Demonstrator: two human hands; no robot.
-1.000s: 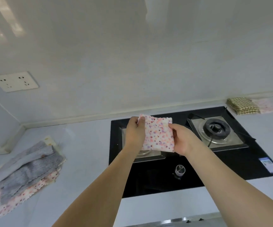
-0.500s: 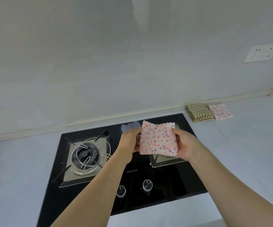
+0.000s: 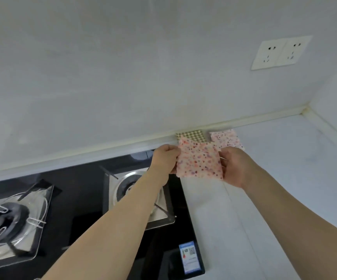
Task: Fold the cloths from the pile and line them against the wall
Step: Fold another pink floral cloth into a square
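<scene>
- Left hand and right hand each had a grip clamped on the folded dotted cloth.
- Checked cloth and pink cloth lay against the wall.

Our hands: left hand and right hand grip the folded dotted cloth by its sides.
Behind it: we see a checked cloth and a second dotted cloth against the wall.

the held cloth hides most of the checked cloth.

two bare forearms, no sleeves, left hand, right hand
</scene>
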